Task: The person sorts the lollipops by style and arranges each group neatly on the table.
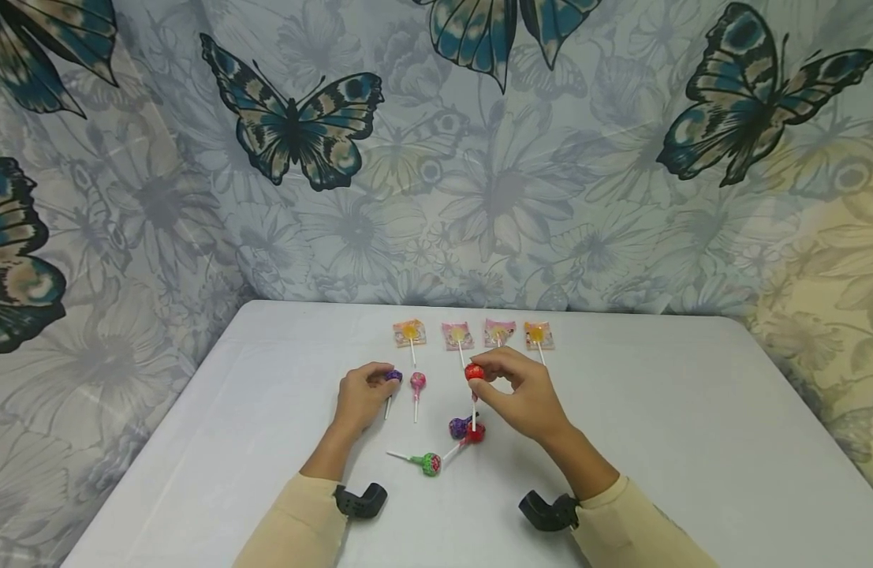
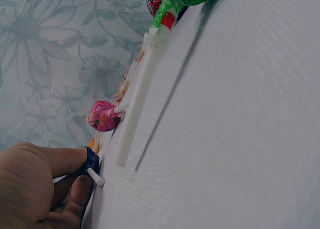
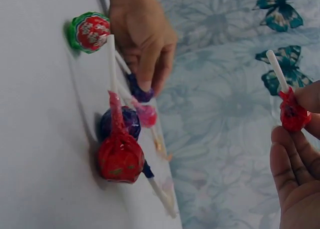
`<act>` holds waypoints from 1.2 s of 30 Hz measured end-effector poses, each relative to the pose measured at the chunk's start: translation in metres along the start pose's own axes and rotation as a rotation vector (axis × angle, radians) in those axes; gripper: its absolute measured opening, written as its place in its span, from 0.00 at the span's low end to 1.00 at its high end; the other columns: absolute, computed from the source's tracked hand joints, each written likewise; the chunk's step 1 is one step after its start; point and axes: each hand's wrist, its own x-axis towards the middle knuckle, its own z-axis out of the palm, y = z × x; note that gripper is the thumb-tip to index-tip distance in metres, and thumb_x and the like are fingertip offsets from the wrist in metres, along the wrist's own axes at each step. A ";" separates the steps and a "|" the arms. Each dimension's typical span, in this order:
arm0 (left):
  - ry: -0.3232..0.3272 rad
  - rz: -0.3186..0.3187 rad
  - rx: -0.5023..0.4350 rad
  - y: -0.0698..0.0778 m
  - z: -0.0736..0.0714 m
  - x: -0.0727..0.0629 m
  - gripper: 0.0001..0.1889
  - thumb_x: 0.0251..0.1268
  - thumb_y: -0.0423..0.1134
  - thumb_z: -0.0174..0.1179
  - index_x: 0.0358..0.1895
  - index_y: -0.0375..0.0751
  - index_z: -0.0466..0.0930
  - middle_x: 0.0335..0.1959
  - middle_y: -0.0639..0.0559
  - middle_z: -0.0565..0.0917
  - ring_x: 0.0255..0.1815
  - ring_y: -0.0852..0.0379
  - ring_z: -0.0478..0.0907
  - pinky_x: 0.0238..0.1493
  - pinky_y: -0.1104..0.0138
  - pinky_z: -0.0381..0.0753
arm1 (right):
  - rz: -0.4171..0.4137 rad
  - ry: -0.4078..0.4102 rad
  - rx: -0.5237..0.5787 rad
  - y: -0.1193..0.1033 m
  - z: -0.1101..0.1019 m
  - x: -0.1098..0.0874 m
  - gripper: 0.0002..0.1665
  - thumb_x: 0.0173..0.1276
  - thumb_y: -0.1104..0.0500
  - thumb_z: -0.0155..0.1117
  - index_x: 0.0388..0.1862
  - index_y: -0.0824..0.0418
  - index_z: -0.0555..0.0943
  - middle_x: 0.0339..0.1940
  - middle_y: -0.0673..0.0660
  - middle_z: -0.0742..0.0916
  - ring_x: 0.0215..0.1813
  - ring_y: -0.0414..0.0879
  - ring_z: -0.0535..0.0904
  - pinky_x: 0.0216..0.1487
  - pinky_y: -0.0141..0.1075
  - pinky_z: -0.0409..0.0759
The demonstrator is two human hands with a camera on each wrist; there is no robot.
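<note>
Right now both hands are busy, each pinching a lollipop over the white counter [image 1: 216, 442]. The left hand [image 1: 361, 398] has its thumb and fingers clamped on the wrapped head of a purple lollipop [image 1: 393, 376], whose stick points back toward the person; whether it touches the counter, I cannot tell. The right hand [image 1: 524, 392] grips a red lollipop [image 1: 474, 371] between thumb and fingers, and the right wrist view shows this one raised off the surface.

Just beside the left hand's candy lies a pink lollipop [image 1: 418, 380], its stick toward the person. Nearer the person, a second purple lollipop [image 1: 459, 427] and a second red lollipop [image 1: 475, 433] lie close together, the red one's stick running toward a green-and-red lollipop [image 1: 431, 464]. That last one has its stick pointing left.

Farther back, four flat lollipops in clear wrappers form a row: an orange one [image 1: 409, 331] at the left end, two pinkish ones [image 1: 457, 335] in the middle, and a yellow-orange one [image 1: 539, 334] at the right end. The right hand partly overlaps the row's sticks in the head view. Behind the counter hangs a floral backdrop [image 1: 500, 189] with large blue butterflies [image 1: 292, 130].
</note>
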 end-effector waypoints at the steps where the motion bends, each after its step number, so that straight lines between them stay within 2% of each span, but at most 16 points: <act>1: 0.000 -0.001 -0.003 0.000 0.000 0.000 0.12 0.58 0.31 0.68 0.46 0.36 0.84 0.28 0.53 0.81 0.30 0.58 0.76 0.31 0.69 0.77 | 0.000 0.000 -0.003 0.001 0.001 0.002 0.17 0.52 0.80 0.69 0.42 0.75 0.81 0.35 0.63 0.84 0.35 0.52 0.80 0.39 0.47 0.82; 6: -0.003 -0.001 -0.001 -0.001 0.000 0.001 0.12 0.58 0.31 0.68 0.46 0.36 0.84 0.29 0.54 0.81 0.30 0.58 0.76 0.31 0.69 0.77 | 0.026 0.011 0.003 0.025 0.009 0.005 0.17 0.54 0.77 0.70 0.44 0.72 0.82 0.36 0.61 0.85 0.36 0.52 0.81 0.42 0.46 0.82; 9: -0.006 -0.002 -0.001 -0.003 0.000 0.001 0.12 0.58 0.31 0.68 0.46 0.36 0.84 0.29 0.54 0.81 0.30 0.58 0.75 0.31 0.69 0.77 | 0.075 0.014 -0.008 0.043 0.014 0.006 0.16 0.56 0.73 0.71 0.45 0.67 0.83 0.38 0.56 0.86 0.38 0.48 0.81 0.45 0.42 0.81; 13: -0.002 0.007 -0.005 -0.004 0.000 0.001 0.12 0.58 0.30 0.68 0.46 0.35 0.84 0.29 0.54 0.81 0.30 0.58 0.76 0.31 0.69 0.77 | 0.129 0.004 -0.045 0.056 0.020 0.010 0.15 0.57 0.69 0.73 0.45 0.64 0.84 0.38 0.51 0.86 0.38 0.44 0.82 0.46 0.38 0.81; 22: 0.000 0.014 -0.009 -0.003 0.001 0.001 0.12 0.57 0.30 0.68 0.46 0.36 0.84 0.28 0.54 0.81 0.30 0.58 0.76 0.31 0.69 0.77 | 0.267 -0.045 -0.138 0.069 0.028 0.018 0.15 0.57 0.66 0.74 0.44 0.65 0.84 0.36 0.51 0.86 0.35 0.43 0.82 0.40 0.36 0.82; 28: 0.006 0.023 -0.002 -0.002 0.000 0.001 0.12 0.57 0.30 0.68 0.46 0.36 0.85 0.28 0.54 0.81 0.30 0.57 0.76 0.32 0.68 0.77 | 0.357 -0.080 -0.157 0.074 0.034 0.018 0.16 0.57 0.65 0.74 0.45 0.66 0.85 0.37 0.53 0.86 0.36 0.44 0.82 0.40 0.36 0.82; 36: 0.000 0.017 -0.003 0.000 -0.001 0.001 0.12 0.58 0.30 0.68 0.46 0.36 0.84 0.29 0.54 0.81 0.30 0.58 0.76 0.31 0.69 0.77 | 0.463 -0.141 -0.197 0.084 0.040 0.017 0.13 0.57 0.64 0.74 0.43 0.60 0.86 0.36 0.49 0.86 0.37 0.44 0.82 0.40 0.36 0.82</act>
